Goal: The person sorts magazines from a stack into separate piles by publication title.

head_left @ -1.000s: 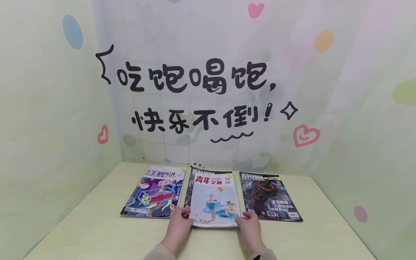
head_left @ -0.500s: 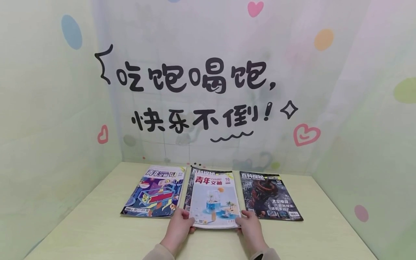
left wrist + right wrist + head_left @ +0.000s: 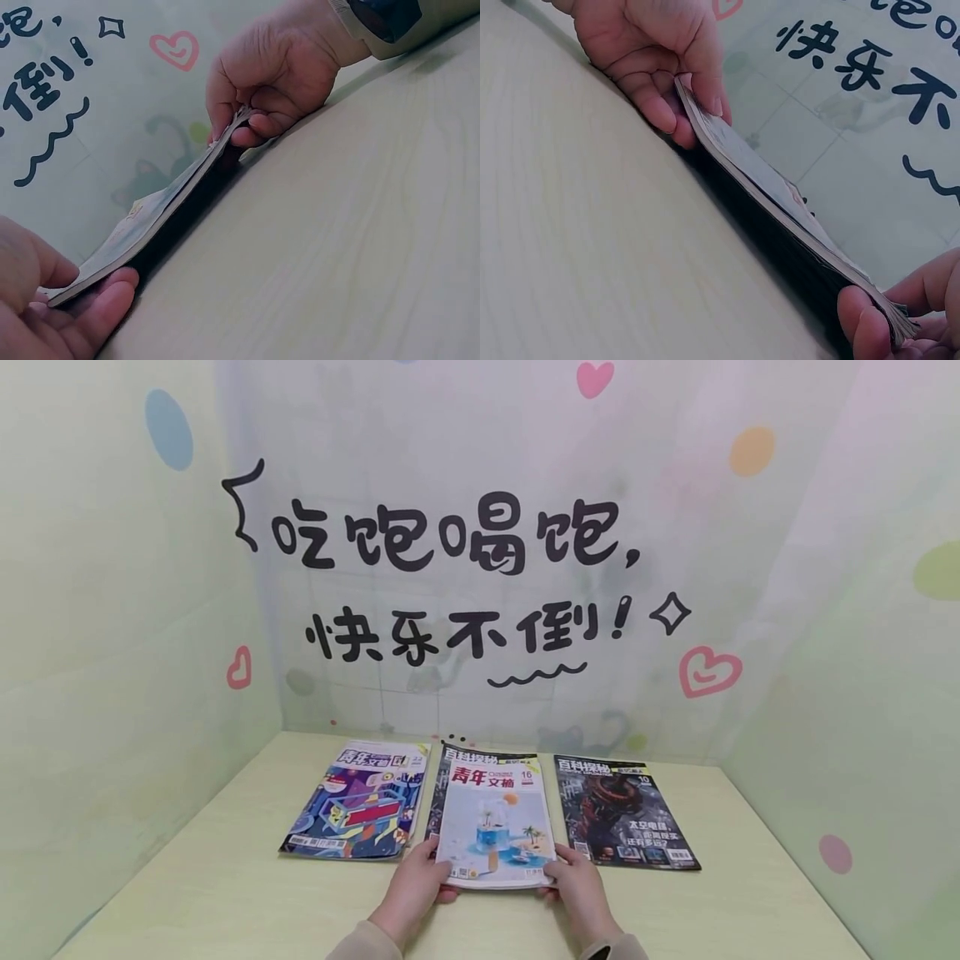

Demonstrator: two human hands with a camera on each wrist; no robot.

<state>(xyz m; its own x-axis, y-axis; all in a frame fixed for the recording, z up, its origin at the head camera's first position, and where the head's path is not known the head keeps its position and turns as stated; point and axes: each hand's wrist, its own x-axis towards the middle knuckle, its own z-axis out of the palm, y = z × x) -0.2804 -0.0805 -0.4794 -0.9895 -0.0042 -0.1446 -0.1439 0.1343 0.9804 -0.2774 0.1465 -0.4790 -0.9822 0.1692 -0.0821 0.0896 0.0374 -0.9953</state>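
Note:
A white magazine [image 3: 497,827] with an island-and-bottle cover lies in the middle, overlapping a dark magazine [image 3: 457,755] beneath it. My left hand [image 3: 415,881] pinches its near left corner, thumb on the cover and fingers underneath. At the near right corner my right hand [image 3: 579,885] grips it the same way. From the left wrist view, the near edge of the white magazine [image 3: 161,214] is raised, with dark shadow below it. The right wrist view also shows my left hand's fingers [image 3: 656,109] curled under the other corner.
A purple, colourful magazine [image 3: 356,802] lies to the left on the pale table [image 3: 720,914]. To the right is another dark magazine [image 3: 622,814]. A printed cloth wall [image 3: 480,710] stands behind, with further walls at both sides.
The fingers of both hands have come further under the near edge of the white magazine, which sits slightly nearer to me. The side magazines stay where they were.

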